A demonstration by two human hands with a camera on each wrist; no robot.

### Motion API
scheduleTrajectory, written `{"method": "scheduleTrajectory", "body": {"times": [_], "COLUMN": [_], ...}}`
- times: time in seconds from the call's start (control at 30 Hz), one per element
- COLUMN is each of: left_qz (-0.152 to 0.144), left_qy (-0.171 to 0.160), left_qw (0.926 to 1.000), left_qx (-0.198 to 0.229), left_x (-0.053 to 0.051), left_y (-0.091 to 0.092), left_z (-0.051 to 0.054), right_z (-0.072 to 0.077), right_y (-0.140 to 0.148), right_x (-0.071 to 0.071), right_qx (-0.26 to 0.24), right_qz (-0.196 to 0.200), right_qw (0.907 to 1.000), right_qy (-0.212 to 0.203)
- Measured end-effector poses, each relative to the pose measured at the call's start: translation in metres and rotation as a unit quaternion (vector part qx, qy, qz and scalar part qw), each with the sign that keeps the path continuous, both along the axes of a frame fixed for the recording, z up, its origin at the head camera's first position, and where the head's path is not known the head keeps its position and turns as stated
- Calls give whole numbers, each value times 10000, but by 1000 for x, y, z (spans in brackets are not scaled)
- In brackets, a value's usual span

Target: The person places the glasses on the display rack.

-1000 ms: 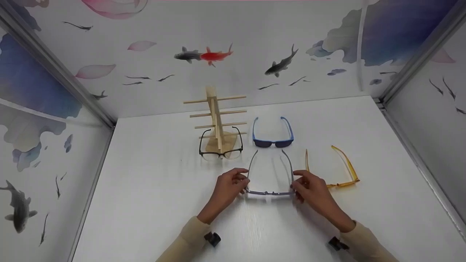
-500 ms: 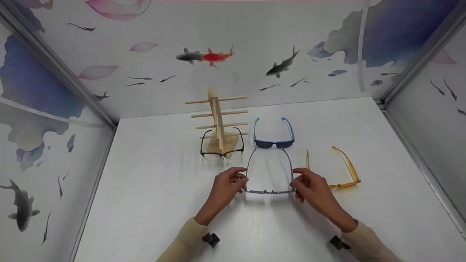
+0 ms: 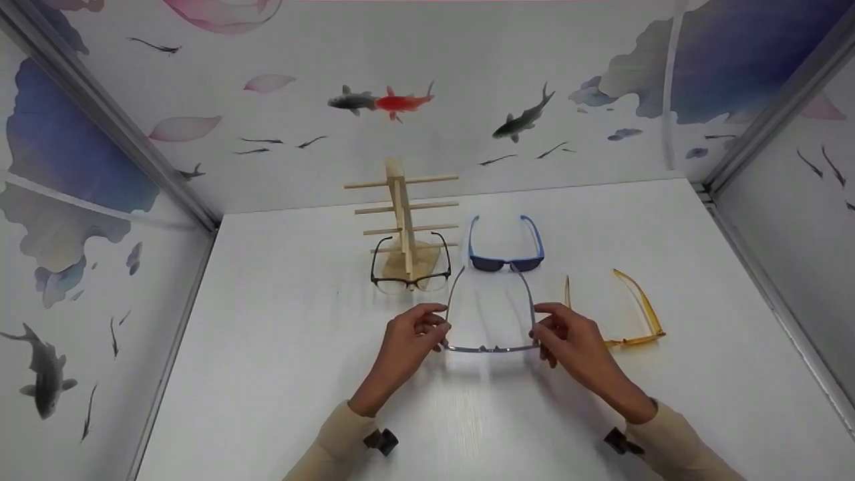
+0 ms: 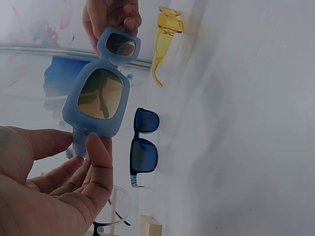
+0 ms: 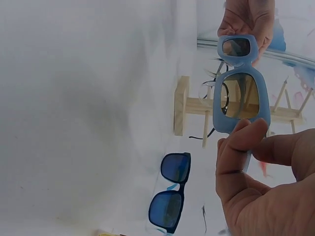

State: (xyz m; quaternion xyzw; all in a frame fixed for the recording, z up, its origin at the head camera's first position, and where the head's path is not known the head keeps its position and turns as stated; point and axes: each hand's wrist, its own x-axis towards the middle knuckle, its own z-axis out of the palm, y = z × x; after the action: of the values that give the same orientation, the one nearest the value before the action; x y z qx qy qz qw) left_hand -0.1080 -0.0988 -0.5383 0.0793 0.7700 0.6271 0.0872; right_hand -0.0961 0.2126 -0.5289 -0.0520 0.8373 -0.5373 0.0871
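Note:
Pale blue sunglasses (image 3: 491, 349) with brownish lenses are held above the white table, their temples pointing away from the person. My left hand (image 3: 409, 347) pinches the left temple near its hinge, and my right hand (image 3: 576, 344) pinches the right one. In the left wrist view the thumb and fingers grip the temple beside the light blue frame (image 4: 70, 112). The right wrist view has the other hand's fingertips at the near corner of the frame (image 5: 220, 115). Just beyond the held pair lie blue sunglasses (image 3: 506, 264) with dark lenses.
A wooden glasses stand (image 3: 402, 214) with several pairs of pegs stands at the back. Black-framed eyeglasses (image 3: 412, 282) hang on its lowest pegs. Yellow glasses (image 3: 649, 317) lie right of the right hand. Printed walls (image 3: 267, 187) enclose the table on the back and sides.
Both hands have shifted slightly left and away from the person with the pale blue sunglasses, whose temple tips now overlap the blue pair in view. The other glasses stay put.

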Motion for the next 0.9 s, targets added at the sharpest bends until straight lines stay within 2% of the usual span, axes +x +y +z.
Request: {"method": "scheduleTrajectory", "body": {"times": [0.4,0.7,0.9], "left_qz": [192,458,529], "left_qy": [-112,-35,11], "left_qw": [9997,9989,9986], "left_qx": [55,89,63], "left_x": [3,11,14], "left_y": [-9,-25,-32], "left_z": [10,18,24], "right_z": [10,19,22], "right_y": [-13,-29,-36], "right_x": [-3,-8,-11], "right_qx": [22,-14,-15], "right_qz": [64,256,361], "right_qw": [10000,9993,9985], "right_qy": [18,286,409]}}
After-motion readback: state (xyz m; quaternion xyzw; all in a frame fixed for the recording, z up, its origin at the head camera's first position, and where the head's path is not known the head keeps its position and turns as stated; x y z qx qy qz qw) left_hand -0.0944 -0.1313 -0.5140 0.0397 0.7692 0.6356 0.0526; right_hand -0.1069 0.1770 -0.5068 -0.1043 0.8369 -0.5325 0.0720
